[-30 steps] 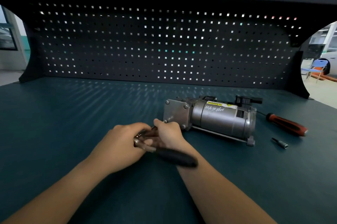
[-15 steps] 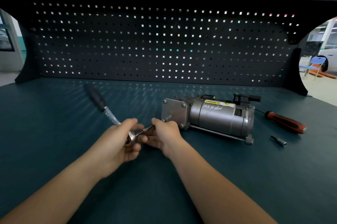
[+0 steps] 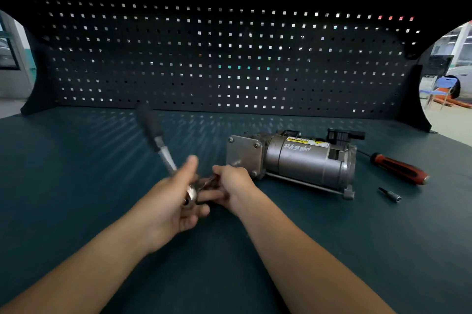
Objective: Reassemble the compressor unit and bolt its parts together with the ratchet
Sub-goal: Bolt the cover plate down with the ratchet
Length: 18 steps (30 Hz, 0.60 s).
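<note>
Compressor unit (image 3: 301, 160) lay on its side on the teal workbench mat (image 3: 76, 160), right of centre and in front of the pegboard (image 3: 229, 58). Its square end plate (image 3: 242, 155), with bolt heads at the corners, faced the hands, probably so the bolts were within easy reach. Neither hand gripped it.

The left hand (image 3: 171, 201) held the ratchet (image 3: 163, 151) by its head, fingers curled under it and thumb raised. The dark handle pointed up and away, clear of the mat, seemingly to turn the drive end towards the other hand. The right hand (image 3: 232, 186), just beside the end plate, pinched a slender piece (image 3: 207, 182) against the ratchet's head. Blur hid whether this was a bit or an extension. I judged that the tool was being fitted out before any bolting.

A red-and-black screwdriver (image 3: 401, 169) lay well to the right of the compressor, with a short socket bit (image 3: 390, 195) near it. Both were out of the working path yet within reach.
</note>
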Each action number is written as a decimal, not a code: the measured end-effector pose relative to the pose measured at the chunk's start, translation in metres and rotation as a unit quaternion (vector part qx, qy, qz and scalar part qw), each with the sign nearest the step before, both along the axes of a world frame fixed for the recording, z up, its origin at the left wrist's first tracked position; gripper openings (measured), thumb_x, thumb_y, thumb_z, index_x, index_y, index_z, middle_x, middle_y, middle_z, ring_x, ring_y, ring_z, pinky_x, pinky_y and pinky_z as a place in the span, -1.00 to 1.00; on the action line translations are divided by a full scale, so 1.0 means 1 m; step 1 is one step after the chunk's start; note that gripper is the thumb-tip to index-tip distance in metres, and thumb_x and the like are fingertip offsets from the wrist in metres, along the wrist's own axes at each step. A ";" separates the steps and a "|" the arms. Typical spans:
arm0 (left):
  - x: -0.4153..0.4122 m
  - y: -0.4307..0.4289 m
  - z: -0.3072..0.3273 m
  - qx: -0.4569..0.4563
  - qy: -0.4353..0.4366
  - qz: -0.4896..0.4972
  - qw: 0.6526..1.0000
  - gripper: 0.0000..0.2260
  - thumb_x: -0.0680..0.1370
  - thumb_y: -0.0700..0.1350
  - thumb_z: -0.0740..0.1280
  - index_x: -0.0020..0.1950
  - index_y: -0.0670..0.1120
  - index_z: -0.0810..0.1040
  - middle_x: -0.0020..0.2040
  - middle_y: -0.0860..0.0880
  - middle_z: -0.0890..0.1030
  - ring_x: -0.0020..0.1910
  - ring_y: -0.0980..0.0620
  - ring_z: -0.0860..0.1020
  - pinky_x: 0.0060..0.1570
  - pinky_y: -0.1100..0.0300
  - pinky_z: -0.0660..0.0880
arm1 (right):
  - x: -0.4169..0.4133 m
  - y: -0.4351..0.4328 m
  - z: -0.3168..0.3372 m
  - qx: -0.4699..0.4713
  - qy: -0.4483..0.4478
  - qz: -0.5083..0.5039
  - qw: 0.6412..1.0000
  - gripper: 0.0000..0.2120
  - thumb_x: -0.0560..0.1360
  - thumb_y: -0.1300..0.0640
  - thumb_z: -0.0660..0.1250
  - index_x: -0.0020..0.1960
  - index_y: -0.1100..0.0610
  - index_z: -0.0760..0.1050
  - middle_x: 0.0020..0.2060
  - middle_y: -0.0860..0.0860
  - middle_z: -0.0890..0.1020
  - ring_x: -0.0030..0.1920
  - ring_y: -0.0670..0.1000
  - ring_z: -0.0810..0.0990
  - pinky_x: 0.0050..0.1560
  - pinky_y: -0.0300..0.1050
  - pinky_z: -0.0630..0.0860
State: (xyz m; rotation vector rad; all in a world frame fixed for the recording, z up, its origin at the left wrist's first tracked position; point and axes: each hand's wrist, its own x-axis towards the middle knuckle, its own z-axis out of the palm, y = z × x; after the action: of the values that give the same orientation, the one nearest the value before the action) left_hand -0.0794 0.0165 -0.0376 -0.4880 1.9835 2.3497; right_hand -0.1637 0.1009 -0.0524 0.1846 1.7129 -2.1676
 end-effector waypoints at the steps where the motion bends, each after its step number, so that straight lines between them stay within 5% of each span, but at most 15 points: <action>1: -0.001 -0.003 0.001 0.119 -0.029 0.013 0.992 -0.64 0.56 0.19 0.15 0.07 -0.10 0.44 -0.23 -0.12 0.70 -0.64 0.14 0.45 -0.68 0.42 0.31 | 0.000 0.000 0.001 0.005 -0.001 0.007 1.000 -0.91 0.57 0.23 0.19 0.04 0.25 0.40 -0.20 0.17 0.60 -0.45 0.02 0.57 -0.35 -0.07 0.57; 3: -0.002 -0.009 0.004 0.268 -0.048 0.034 0.962 -0.68 0.60 0.08 0.14 0.05 -0.19 0.43 -0.30 -0.15 0.67 -0.68 0.17 0.42 -0.71 0.44 0.30 | -0.001 0.002 0.001 0.024 0.007 0.017 1.000 -0.87 0.58 0.20 0.19 0.06 0.25 0.41 -0.23 0.16 0.58 -0.35 0.04 0.57 -0.35 -0.07 0.56; 5: -0.004 -0.012 0.006 0.248 -0.045 0.030 0.967 -0.75 0.58 0.00 0.18 0.02 -0.19 0.44 -0.39 -0.11 0.64 -0.69 0.18 0.39 -0.70 0.45 0.29 | 0.001 0.002 0.001 0.028 0.013 0.022 0.999 -0.89 0.58 0.20 0.18 -0.06 0.25 0.40 -0.33 0.14 0.56 -0.36 0.05 0.56 -0.41 -0.10 0.53; 7: -0.004 -0.012 0.007 0.123 -0.014 0.011 0.992 -0.83 0.57 -0.03 0.21 0.01 -0.12 0.46 -0.45 -0.06 0.59 -0.68 0.17 0.35 -0.68 0.43 0.26 | 0.002 0.003 0.001 0.016 0.017 0.020 1.000 -0.86 0.58 0.20 0.18 -0.13 0.23 0.37 -0.34 0.15 0.56 -0.37 0.06 0.57 -0.40 -0.09 0.54; 9: -0.005 -0.013 0.005 -0.103 0.059 -0.001 0.993 -0.92 0.58 -0.05 0.22 0.04 -0.02 0.42 -0.45 -0.03 0.60 -0.64 0.14 0.36 -0.64 0.35 0.28 | 0.002 0.004 0.000 0.008 0.022 0.015 1.000 -0.85 0.58 0.18 0.20 -0.13 0.23 0.37 -0.31 0.16 0.57 -0.34 0.08 0.58 -0.38 -0.08 0.55; 10: -0.005 -0.016 0.002 -0.242 0.107 -0.005 0.964 -0.91 0.57 -0.03 0.23 0.06 0.04 0.38 -0.42 -0.01 0.61 -0.60 0.13 0.41 -0.58 0.32 0.32 | 0.002 0.004 -0.001 0.012 0.028 0.013 0.999 -0.85 0.57 0.16 0.22 -0.11 0.24 0.40 -0.32 0.16 0.57 -0.35 0.08 0.58 -0.38 -0.09 0.55; 13: -0.004 -0.021 -0.009 -0.588 0.188 -0.029 0.786 -0.78 0.47 0.08 0.29 0.08 0.15 0.35 -0.29 0.13 0.56 -0.26 0.10 0.55 -0.28 0.22 0.44 | 0.003 0.000 -0.005 0.037 0.061 0.007 0.997 -0.81 0.53 0.14 0.28 -0.12 0.28 0.44 -0.27 0.19 0.56 -0.32 0.12 0.58 -0.41 -0.16 0.50; 15: -0.004 -0.022 -0.009 -0.627 0.205 -0.033 0.751 -0.75 0.42 0.12 0.31 0.05 0.14 0.39 -0.23 0.19 0.54 -0.15 0.08 0.55 -0.19 0.17 0.46 | 0.005 -0.003 -0.006 0.036 0.067 0.011 0.997 -0.80 0.52 0.15 0.28 -0.17 0.29 0.42 -0.17 0.29 0.57 -0.27 0.19 0.60 -0.46 -0.13 0.51; 18: -0.005 -0.024 -0.007 -0.578 0.195 -0.022 0.792 -0.80 0.37 0.13 0.38 -0.10 0.15 0.42 -0.27 0.15 0.57 -0.27 0.17 0.55 -0.32 0.26 0.42 | 0.003 -0.005 -0.007 0.080 0.088 -0.011 0.993 -0.78 0.50 0.17 0.27 -0.28 0.25 0.42 -0.16 0.28 0.61 -0.08 0.26 0.61 -0.15 0.05 0.53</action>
State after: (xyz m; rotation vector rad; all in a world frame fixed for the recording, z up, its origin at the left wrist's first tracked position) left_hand -0.0840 -0.0071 -0.0449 0.1026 3.3905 0.9299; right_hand -0.1605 0.0962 -0.0594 0.0555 1.9933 -2.1167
